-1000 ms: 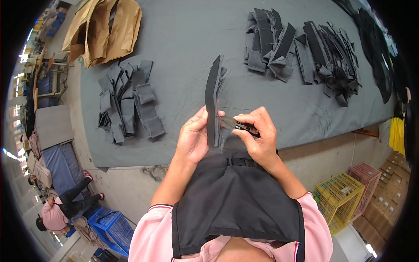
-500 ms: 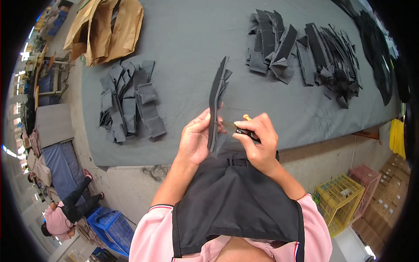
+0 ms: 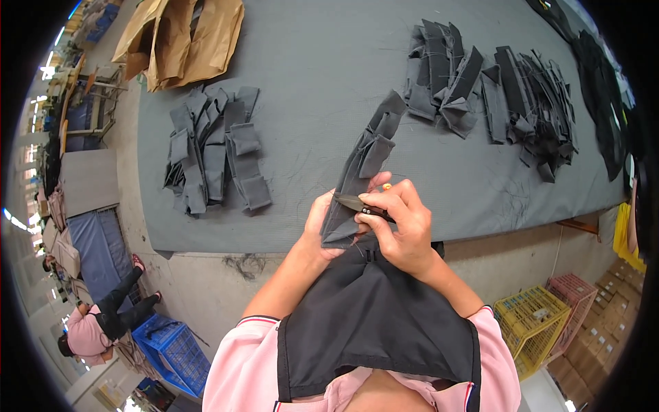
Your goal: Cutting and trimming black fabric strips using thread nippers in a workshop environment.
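Note:
My left hand grips the lower end of a long dark grey fabric piece, which rises tilted toward the upper right above the table edge. My right hand is closed around small dark thread snips, whose blades touch the fabric near my left thumb. Both hands are held close together over the front edge of the grey table. A black apron hangs below my hands.
Stacks of grey fabric pieces lie at the left and at the back right. Brown paper sheets sit at the far left corner. A yellow crate, a pink crate and a blue crate stand on the floor. A seated person is at lower left.
The fabric piece has tilted from upright toward the right. The snips in my right hand have moved in onto the fabric's edge.

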The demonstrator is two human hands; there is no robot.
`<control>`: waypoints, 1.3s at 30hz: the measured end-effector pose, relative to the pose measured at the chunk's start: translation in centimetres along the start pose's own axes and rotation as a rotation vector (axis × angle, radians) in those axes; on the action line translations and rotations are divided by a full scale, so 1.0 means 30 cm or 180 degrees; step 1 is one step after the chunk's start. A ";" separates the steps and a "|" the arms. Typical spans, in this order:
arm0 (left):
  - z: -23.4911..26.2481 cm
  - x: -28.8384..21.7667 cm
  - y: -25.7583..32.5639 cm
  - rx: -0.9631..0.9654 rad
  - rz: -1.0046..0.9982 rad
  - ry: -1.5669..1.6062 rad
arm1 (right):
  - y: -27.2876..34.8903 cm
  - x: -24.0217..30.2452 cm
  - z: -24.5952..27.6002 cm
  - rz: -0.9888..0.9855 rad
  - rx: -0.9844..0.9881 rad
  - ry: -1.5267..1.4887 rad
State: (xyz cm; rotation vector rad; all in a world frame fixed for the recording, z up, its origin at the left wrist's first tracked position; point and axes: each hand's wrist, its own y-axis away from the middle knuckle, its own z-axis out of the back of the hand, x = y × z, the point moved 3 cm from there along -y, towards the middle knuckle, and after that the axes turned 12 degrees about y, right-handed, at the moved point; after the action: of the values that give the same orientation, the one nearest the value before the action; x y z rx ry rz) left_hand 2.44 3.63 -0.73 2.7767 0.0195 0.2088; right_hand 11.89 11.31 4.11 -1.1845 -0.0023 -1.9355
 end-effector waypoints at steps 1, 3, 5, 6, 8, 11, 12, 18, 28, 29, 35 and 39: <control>-0.003 0.001 0.000 0.0010 -0.0047 0.0046 | -0.001 0.003 -0.002 0.0032 0.0013 0.0055; -0.002 0.004 0.000 0.0019 -0.0090 0.0097 | -0.004 0.007 -0.003 0.0062 0.0029 0.0115; 0.011 0.005 0.003 -0.0259 -0.0250 -0.0100 | -0.008 0.011 -0.002 0.0149 -0.0006 0.0244; 0.026 0.003 0.001 -0.0263 -0.0252 -0.0088 | -0.008 0.011 -0.005 0.0145 0.0006 0.0246; 0.033 0.001 -0.003 0.0342 -0.0032 0.0069 | -0.008 0.013 -0.003 -0.0104 -0.0070 0.0037; 0.014 -0.005 -0.006 0.0663 0.0297 0.0217 | -0.011 0.014 0.015 -0.0132 -0.0091 -0.0058; 0.001 0.000 0.000 0.0657 0.0283 0.0232 | -0.010 0.010 0.011 -0.0135 -0.0071 -0.0063; -0.023 -0.035 -0.004 -0.0289 -0.0839 -0.1142 | -0.034 0.028 0.032 -0.0894 0.0733 -0.0923; -0.029 -0.057 -0.023 -0.0821 -0.1218 -0.1485 | 0.001 0.003 -0.063 -0.1113 0.1499 -0.1533; -0.027 -0.064 -0.021 -0.0766 -0.1362 -0.1630 | -0.006 -0.002 -0.047 -0.1099 0.1715 -0.1706; 0.004 -0.085 -0.030 -0.0835 -0.1546 -0.1941 | -0.100 -0.083 0.036 -0.2408 0.1071 -0.2264; -0.110 -0.021 -0.019 -0.0215 -0.1258 -0.2050 | -0.081 -0.121 0.000 -0.1797 0.0549 -0.1511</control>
State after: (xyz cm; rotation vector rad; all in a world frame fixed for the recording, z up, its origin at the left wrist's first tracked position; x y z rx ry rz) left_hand 1.34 5.29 2.04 2.5740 0.3814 -0.7600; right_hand 11.00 15.23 2.42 -1.6127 -0.8141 -2.0061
